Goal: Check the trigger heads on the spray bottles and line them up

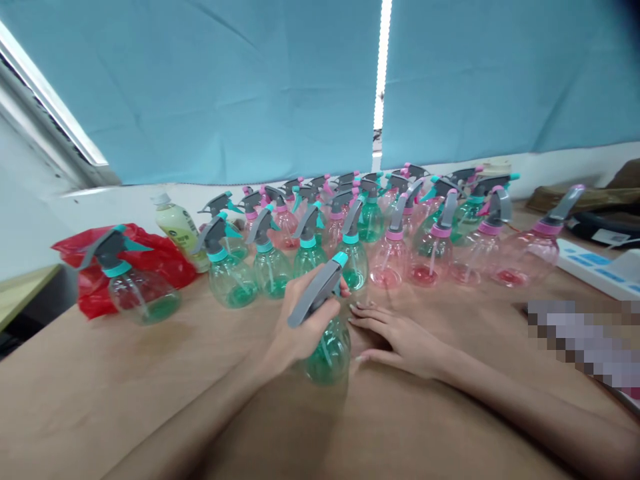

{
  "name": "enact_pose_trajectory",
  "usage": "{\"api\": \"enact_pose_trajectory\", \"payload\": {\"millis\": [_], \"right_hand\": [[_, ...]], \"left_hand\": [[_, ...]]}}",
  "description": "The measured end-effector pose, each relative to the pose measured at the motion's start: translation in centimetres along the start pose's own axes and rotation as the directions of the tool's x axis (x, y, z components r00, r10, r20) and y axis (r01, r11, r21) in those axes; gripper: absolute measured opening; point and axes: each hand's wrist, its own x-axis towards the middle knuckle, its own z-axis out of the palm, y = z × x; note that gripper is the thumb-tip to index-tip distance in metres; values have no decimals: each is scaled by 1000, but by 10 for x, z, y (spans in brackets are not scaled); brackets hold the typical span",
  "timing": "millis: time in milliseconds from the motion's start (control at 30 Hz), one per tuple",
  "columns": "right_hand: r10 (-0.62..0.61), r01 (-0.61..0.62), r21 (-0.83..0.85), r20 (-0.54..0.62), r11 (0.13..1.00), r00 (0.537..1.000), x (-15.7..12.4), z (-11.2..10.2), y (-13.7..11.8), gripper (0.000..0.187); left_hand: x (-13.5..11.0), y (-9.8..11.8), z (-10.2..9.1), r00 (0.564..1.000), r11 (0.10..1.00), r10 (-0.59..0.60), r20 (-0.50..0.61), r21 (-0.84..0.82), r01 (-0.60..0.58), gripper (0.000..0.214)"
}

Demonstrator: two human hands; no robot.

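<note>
My left hand (309,313) is wrapped round the neck of a green see-through spray bottle (329,353) with a grey trigger head and a teal nozzle. The bottle is a little tilted, and my fingers hide its collar. Just to its right, my right hand (393,333) rests on the table with fingers stretched out and slightly spread, holding nothing. Behind both hands stand rows of like spray bottles. Green ones (273,270) with teal collars are at the front left, and pink ones (389,263) with pink collars at the front right.
One green spray bottle (145,293) stands apart at the left, before a red plastic bag (175,260). A bottle with a pale green label (177,227) stands behind it. At the right lie a white power strip (595,270) and a blurred-out flat object (585,340). A blue curtain (250,87) hangs behind.
</note>
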Motion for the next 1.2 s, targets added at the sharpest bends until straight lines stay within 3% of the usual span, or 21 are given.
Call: {"api": "enact_pose_trajectory", "payload": {"millis": [433, 1033, 1200], "right_hand": [[-9, 9, 35, 8, 999, 1000, -4, 0, 9, 67], [-21, 21, 38, 6, 999, 1000, -6, -1, 11, 71], [-20, 20, 42, 5, 999, 1000, -6, -1, 9, 71]], "left_hand": [[1, -4, 7, 1000, 999, -26, -12, 22, 27, 37], [3, 6, 7, 1000, 1000, -26, -7, 4, 26, 26], [1, 4, 7, 1000, 999, -30, -10, 16, 30, 33]]}}
